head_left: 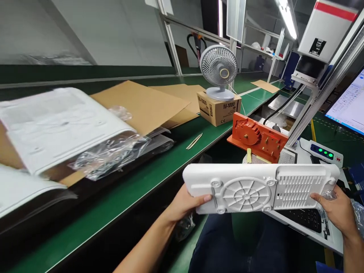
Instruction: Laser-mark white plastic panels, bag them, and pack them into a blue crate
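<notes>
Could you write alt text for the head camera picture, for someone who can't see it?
A person's left hand and right hand hold a white moulded plastic panel by its two ends, over their lap at a green workbench. Behind it stands an orange fixture, and a small desk fan sits on a cardboard box.

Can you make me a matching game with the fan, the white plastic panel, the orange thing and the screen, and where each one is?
Things:
1. small fan
2. white plastic panel
3. orange jig
4. monitor

Places:
A. held between the left hand and the right hand
B. at the right edge of the picture, lit up
C. on top of the cardboard box marked M-1000
D. just behind the panel, under the grey machine

Pairs: 1-C, 2-A, 3-D, 4-B
</notes>
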`<state>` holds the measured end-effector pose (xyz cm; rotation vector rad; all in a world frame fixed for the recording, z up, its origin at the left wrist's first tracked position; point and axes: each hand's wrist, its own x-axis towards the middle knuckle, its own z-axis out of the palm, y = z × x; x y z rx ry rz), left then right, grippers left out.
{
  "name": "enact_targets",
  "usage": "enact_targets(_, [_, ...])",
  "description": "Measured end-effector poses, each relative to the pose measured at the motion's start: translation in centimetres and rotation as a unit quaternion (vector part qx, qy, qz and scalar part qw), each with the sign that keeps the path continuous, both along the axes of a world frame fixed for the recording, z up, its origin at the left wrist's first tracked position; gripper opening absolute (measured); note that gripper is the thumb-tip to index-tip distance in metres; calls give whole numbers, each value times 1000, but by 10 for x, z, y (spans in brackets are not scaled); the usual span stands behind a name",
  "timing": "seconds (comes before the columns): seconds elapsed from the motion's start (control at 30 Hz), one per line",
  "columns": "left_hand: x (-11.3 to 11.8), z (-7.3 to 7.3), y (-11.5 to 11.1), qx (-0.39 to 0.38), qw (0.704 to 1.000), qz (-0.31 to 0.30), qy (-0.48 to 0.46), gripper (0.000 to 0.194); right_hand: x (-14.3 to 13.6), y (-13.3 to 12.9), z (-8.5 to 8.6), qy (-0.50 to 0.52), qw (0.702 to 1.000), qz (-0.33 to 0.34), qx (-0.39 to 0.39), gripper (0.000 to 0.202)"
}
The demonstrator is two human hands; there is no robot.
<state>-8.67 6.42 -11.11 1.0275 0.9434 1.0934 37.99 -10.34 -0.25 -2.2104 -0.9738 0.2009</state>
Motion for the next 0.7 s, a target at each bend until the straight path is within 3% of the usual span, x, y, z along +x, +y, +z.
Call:
enact_targets(0.2, [19,0,96,133,987,93,13,94,-34,31,-26,-93,996,5,-3,81])
enact_targets(0.3, [24,6,146,172,979,77,73,98,-35,53,-44,-131,991,34,-17,79])
enact_targets(0.5, [37,36,233,237,941,57,233,87,-19,102,-66,-215,971,68,-84,46])
enact_targets(0.7, [49,33,293,236,932,57,268,81,-21,152,-76,-220,967,74,-110,40])
